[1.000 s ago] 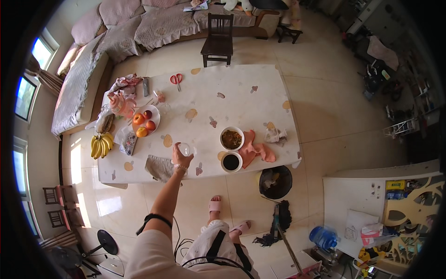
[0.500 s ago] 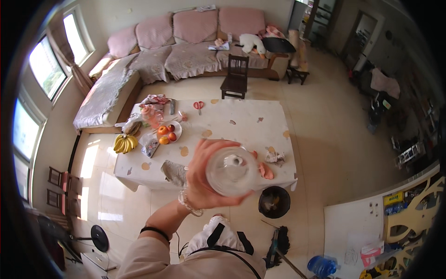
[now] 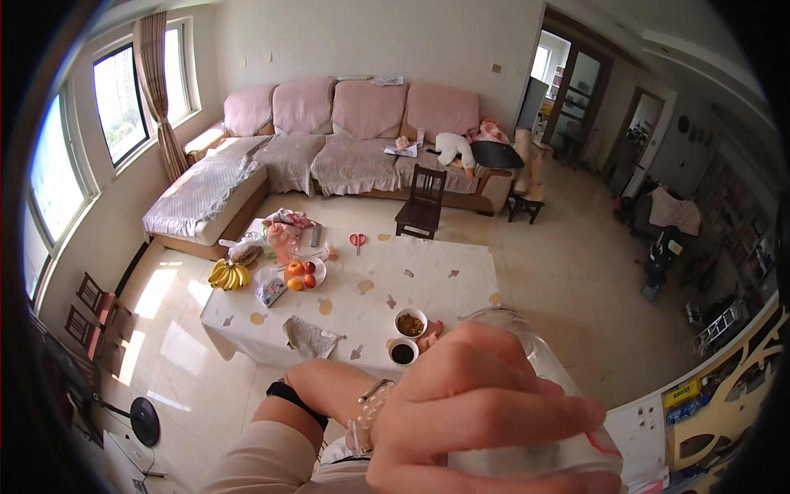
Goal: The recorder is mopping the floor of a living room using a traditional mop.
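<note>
Close to the camera, my left hand (image 3: 477,403) is closed around a large clear container (image 3: 547,358). The fingers cover much of it, so its exact kind is hard to make out. On that wrist are a beaded bracelet and a black band. Just beyond the hand, on the table, stand a bowl of brown food (image 3: 410,323) and a bowl of dark liquid (image 3: 403,353). A pinkish shape (image 3: 430,333), partly hidden, lies beside them. A grey cloth (image 3: 313,337) rests near the table's front edge. My right hand does not show.
The patterned table (image 3: 387,280) holds a plate of fruit (image 3: 319,265), bananas (image 3: 229,275), a pink bottle (image 3: 281,240) and red scissors (image 3: 357,240). A dark chair (image 3: 420,202) stands at its far side, before a long sofa (image 3: 346,165). A round-based black stand (image 3: 145,422) is lower left.
My left hand and the clear container have come closer to the camera, moving right and down. Both bowls are now uncovered. The view has tilted up, and the black bin is out of sight.
</note>
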Demonstrator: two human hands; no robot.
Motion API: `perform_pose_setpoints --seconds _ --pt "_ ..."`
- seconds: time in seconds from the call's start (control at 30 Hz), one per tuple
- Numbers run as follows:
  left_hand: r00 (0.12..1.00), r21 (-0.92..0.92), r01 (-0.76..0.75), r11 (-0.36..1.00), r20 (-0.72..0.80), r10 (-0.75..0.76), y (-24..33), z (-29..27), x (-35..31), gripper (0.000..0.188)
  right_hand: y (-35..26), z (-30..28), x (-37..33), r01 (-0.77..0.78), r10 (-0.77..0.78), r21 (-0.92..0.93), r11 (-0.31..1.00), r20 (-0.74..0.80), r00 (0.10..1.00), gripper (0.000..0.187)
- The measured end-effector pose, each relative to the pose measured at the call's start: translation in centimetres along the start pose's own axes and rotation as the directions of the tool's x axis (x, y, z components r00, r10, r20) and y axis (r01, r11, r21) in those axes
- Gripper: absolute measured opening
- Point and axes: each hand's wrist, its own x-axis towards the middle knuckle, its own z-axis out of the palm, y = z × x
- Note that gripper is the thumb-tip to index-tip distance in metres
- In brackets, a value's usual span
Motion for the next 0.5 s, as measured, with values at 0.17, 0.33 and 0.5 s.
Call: perform_pose_setpoints --seconds 0.17,0.33,0.5 --pt "0.997 0.035 -0.063 0.997 -0.032 0.064 1.6 0.4 0.9 0.020 -2.8 -0.3 -0.6 -0.014 0.014 0.009 1.000 0.021 1.000 0.034" --pt "0.993 0.099 0.004 0.995 -0.115 0.007 2.5 1.5 1.4 0.016 -5.2 -2.7 0.7 -0.097 0.093 0.014 0.995 0.165 0.982 0.036" --pt "0.988 0.061 -0.104 0.993 -0.111 0.111 1.7 2.5 2.2 0.016 -4.5 -2.8 1.4 -0.055 0.058 -0.025 0.998 0.159 0.986 0.037"
